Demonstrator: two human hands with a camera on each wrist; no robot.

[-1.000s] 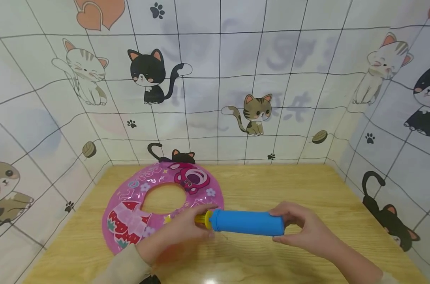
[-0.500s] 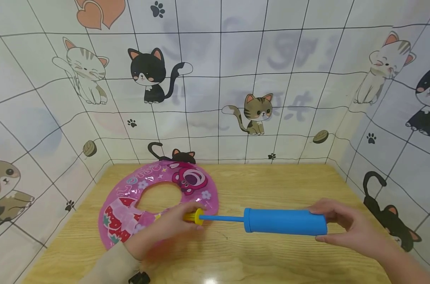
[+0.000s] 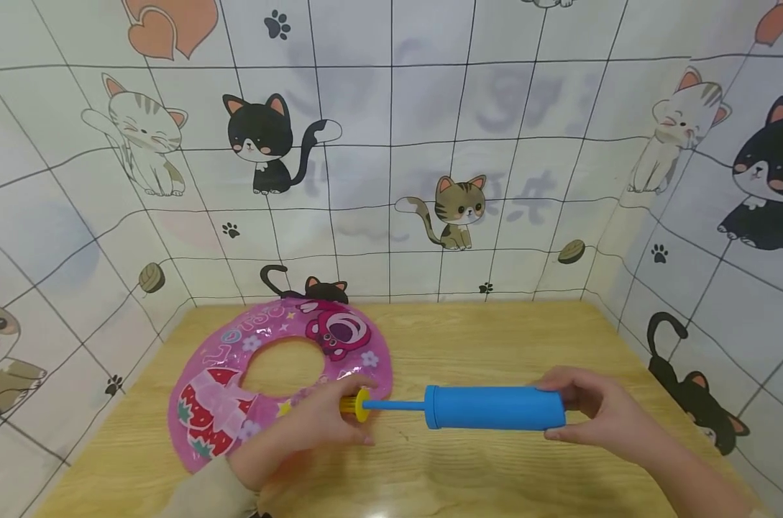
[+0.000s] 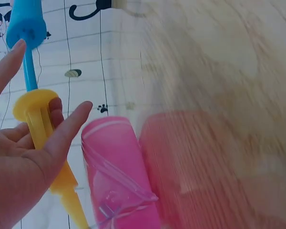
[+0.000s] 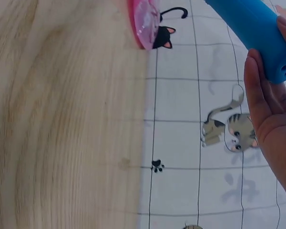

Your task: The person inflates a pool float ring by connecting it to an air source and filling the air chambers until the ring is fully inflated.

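Note:
A hand air pump is held level between both hands, its blue barrel (image 3: 495, 408) to the right and its thin blue rod (image 3: 394, 406) partly drawn out. The left hand (image 3: 320, 417) grips the yellow handle (image 4: 40, 129), whose tapered nozzle end points to the ring in the left wrist view. At the barrel's far end the right hand (image 3: 601, 410) holds it between thumb and fingers; small holes show in that end in the right wrist view. A pink swim ring (image 3: 197, 367) with a bear and strawberries lies partly behind the left forearm.
The wood-grain table (image 3: 482, 475) is enclosed at the back and sides by a white gridded cloth (image 3: 365, 165) printed with cartoon cats. The swim ring covers the table's back left, up to the back wall.
From one second ago the barrel has gone right, away from the handle, exposing the rod; over the last half second it has come slightly back toward the handle. The ring has shifted slightly.

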